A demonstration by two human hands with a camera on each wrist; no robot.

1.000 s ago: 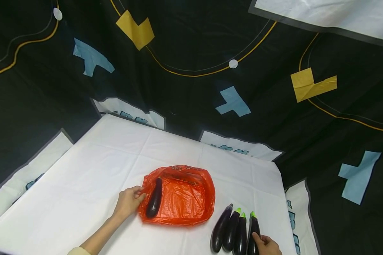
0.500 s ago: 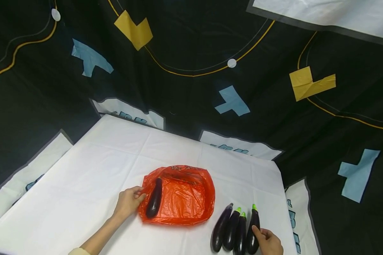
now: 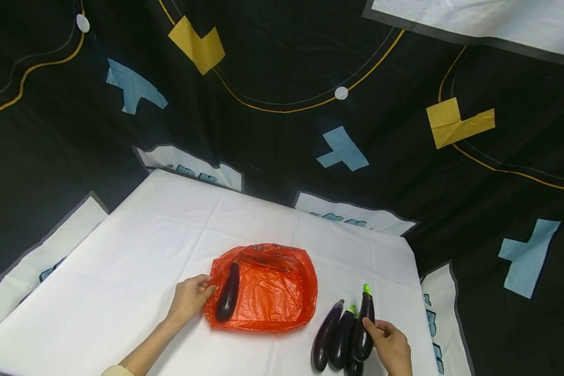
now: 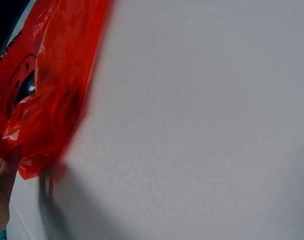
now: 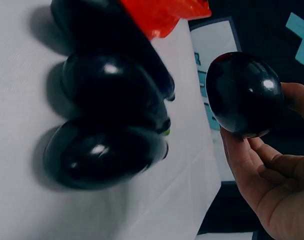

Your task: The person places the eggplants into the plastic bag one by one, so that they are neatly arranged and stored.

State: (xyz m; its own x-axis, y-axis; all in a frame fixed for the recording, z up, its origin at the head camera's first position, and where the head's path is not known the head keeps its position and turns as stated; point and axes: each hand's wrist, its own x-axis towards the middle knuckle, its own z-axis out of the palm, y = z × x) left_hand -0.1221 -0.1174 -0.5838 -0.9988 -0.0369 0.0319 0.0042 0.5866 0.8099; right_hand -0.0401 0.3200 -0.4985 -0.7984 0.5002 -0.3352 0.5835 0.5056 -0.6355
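Observation:
My left hand (image 3: 190, 298) pinches the left rim of an open red plastic bag (image 3: 272, 297). Inside the bag, along its left side, lies one dark eggplant (image 3: 228, 295). In my right hand (image 3: 389, 342) is an eggplant with a green tip (image 3: 364, 324), gripped between thumb and fingers. The right wrist view shows this held eggplant (image 5: 244, 95) raised off the cloth, its round end toward the camera. Beside it several more eggplants (image 3: 326, 337) lie side by side on the table, one partly hidden beneath the held one in the head view.
A white cloth covers the table (image 3: 169, 235). Behind it hangs a black backdrop (image 3: 272, 146) with yellow and blue patches. The table's right edge runs close beyond my right hand.
My right hand has lifted the rightmost eggplant from the row and moved it up and slightly left, over its neighbour. My left hand and the bag have stayed put.

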